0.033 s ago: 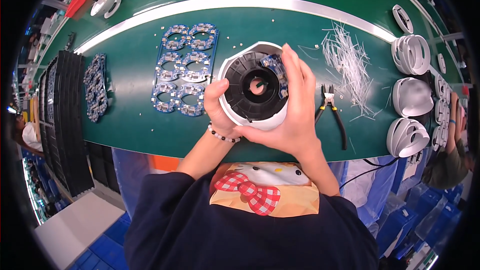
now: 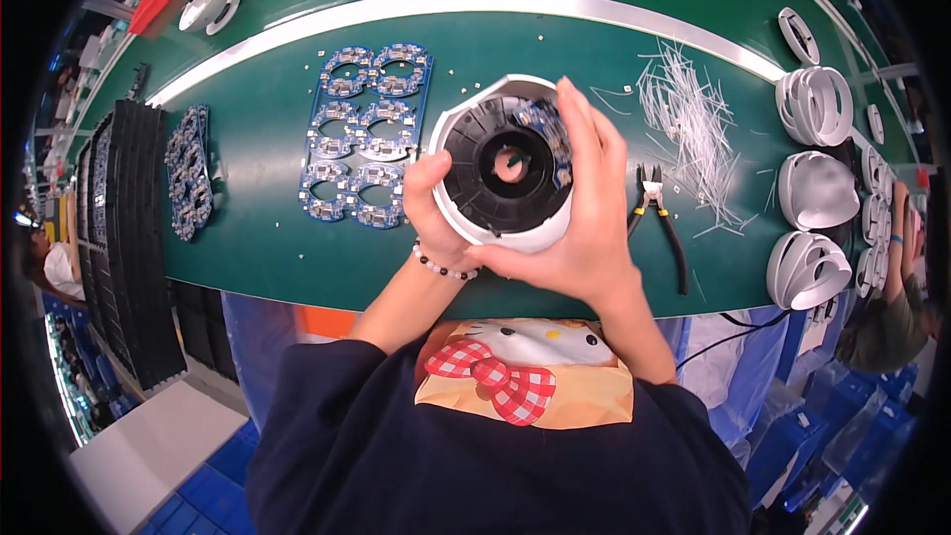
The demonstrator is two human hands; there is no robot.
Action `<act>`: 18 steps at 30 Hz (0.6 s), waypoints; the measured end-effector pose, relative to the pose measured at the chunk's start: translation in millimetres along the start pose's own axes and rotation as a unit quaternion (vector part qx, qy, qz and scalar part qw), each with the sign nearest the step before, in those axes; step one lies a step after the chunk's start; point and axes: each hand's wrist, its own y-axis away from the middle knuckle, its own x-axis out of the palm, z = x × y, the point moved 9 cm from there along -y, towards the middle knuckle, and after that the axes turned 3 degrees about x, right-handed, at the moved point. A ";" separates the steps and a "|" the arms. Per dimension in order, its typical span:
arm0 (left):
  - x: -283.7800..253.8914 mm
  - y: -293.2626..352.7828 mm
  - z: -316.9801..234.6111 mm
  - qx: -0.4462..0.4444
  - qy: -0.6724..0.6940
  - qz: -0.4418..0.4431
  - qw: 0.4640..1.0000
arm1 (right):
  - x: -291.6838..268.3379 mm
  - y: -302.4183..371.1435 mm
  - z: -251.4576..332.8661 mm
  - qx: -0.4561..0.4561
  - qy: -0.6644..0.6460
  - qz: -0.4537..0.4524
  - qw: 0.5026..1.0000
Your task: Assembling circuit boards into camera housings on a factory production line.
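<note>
Between my hands, above the table, is a round white housing with a black ribbed inside and a hole in its middle. Its open side faces up. My left hand grips the left rim, thumb on the edge. My right hand wraps the right side, its fingers stretched along the rim. A small curved blue circuit board lies inside at the upper right, partly hidden by my right fingers. Left of the housing, a panel of ring-shaped blue circuit boards rests on the green table.
Black-handled cutters and a heap of clear thin strips lie to the right. White ring-shaped parts line the right edge. Another board panel and a black rack stand left. A person's arm shows at far right.
The housing has shifted slightly up and left in my hands. The circuit board inside it looks tilted differently, closer along the inner wall. My grip stays much the same.
</note>
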 end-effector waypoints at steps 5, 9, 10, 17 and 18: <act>1.8 -10.2 -5.7 -0.081 0.064 -0.081 0.991 | -8.1 -10.7 0.5 -0.127 -0.045 0.044 0.990; -8.6 -5.4 12.2 -0.201 0.131 -0.102 0.965 | -16.1 0.1 5.3 -0.204 -0.013 0.012 0.979; -3.0 -1.2 19.3 -0.223 0.180 -0.080 0.955 | -21.2 -3.8 12.1 -0.204 -0.023 -0.005 0.979; -10.6 2.1 24.2 -0.216 0.145 -0.146 0.954 | -26.9 0.2 4.7 -0.179 -0.029 -0.045 0.982; -10.4 2.8 24.8 -0.225 0.158 -0.143 0.951 | -28.1 0.5 2.0 -0.159 -0.025 -0.053 0.985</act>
